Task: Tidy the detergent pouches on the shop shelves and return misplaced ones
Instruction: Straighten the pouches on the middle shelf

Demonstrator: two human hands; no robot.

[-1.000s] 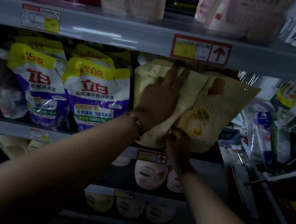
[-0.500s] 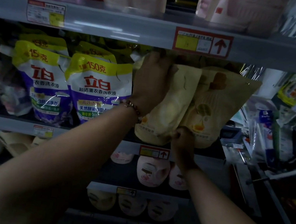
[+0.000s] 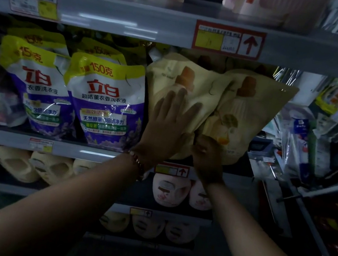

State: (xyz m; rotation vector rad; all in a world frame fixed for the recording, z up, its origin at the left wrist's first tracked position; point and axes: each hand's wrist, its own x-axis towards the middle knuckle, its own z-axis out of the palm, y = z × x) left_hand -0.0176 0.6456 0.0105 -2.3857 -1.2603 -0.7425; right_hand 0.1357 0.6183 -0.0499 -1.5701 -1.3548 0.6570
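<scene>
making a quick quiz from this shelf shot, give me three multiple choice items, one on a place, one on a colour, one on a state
1. Where do the two cream pouches stand?
A. on the same shelf, right of the purple and yellow pouches
B. on the top shelf
C. on the floor

2. What colour is the arrow on the price tag above the cream pouches?
A. green
B. red
C. blue

3. How is the left hand placed?
A. hanging idle
B. flat with straight fingers on the left cream pouch
C. holding a price tag

Key: 1 A, the left cream pouch and right cream pouch sit beside the purple and yellow pouches. 2 B, the price tag shows a red arrow. 3 B, the left hand lies spread on it, while the right hand grips the pouches' bottom edge.
</scene>
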